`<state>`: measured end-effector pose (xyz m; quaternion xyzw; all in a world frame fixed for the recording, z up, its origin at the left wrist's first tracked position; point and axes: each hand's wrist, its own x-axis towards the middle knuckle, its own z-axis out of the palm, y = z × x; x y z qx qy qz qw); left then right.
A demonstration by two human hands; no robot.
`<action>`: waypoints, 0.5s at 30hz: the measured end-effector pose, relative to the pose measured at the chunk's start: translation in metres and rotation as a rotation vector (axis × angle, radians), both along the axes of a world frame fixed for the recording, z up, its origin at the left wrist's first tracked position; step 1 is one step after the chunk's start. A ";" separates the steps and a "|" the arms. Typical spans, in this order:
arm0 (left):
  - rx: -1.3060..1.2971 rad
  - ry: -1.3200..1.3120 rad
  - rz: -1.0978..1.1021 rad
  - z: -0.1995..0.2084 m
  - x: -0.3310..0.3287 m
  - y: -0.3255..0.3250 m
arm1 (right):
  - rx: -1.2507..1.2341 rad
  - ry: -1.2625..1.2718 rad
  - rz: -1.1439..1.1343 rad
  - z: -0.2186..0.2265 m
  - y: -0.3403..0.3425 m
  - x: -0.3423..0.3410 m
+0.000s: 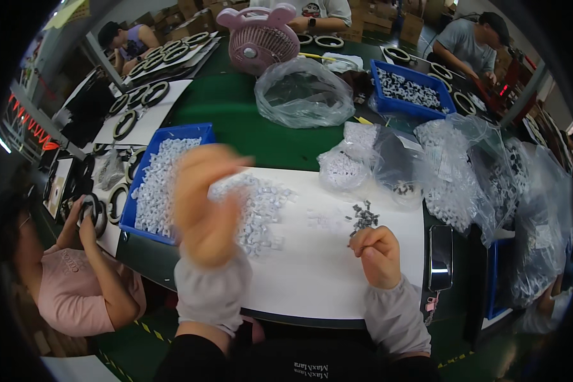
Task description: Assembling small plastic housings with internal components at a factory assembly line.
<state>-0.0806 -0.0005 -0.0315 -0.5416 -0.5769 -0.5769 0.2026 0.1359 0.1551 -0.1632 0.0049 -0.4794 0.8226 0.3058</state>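
My left hand (207,210) is smeared by motion above the white sheet, between a blue bin (128,213) of small white plastic parts (162,181) and a loose spread of similar white parts (261,213). Whether it holds anything cannot be made out. Lower right on the sheet, the fingers of my right hand (381,254) are closed in a pinch, just beside a small heap of dark grey pieces (365,216). Anything between those fingertips is too small to name. Both forearms wear light grey sleeve covers.
Bags of small white parts (347,167) lie beyond the sheet (325,280). A phone (440,258) rests at its right. Farther back are a crumpled clear bag (305,95), a pink fan (261,44) and another blue bin (382,105). Several people work around the table, with dark rings nearby.
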 end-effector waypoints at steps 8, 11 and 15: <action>-1.002 0.269 0.134 -0.105 -0.032 0.047 | -0.002 -0.121 -0.155 0.011 -0.003 0.002; -1.023 0.235 0.129 -0.111 -0.037 0.051 | -0.018 -0.140 -0.191 0.013 -0.004 0.001; -1.045 0.217 0.111 -0.116 -0.040 0.051 | -0.015 -0.137 -0.201 0.010 -0.003 0.001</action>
